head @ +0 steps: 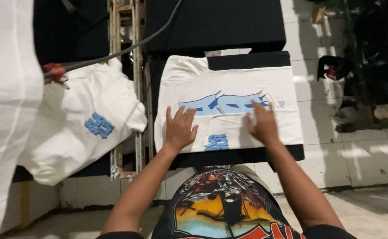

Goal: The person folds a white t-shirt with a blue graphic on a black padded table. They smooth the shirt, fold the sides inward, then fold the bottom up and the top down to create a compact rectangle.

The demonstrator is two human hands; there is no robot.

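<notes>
Two hands lie flat on a white shirt [229, 84] spread over a black platen [247, 155]. The left hand [179, 129] presses, fingers splayed, gripping nothing, beside the shirt's small blue print [216, 142]; the right hand [261, 125], fingers extended, touches the long blue print [223, 104]. Another white shirt [83, 128] lies left of the platen.

Both hands, left hand [179, 129], right hand [262, 125], flat on white shirt [229, 84], blue print [223, 104], black platen [247, 156]

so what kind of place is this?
Likely a garment-printing shop: both hands, left hand and right hand, lie flat on a white shirt with a blue print, spread on a black platen; more printed shirts are piled left.
</notes>
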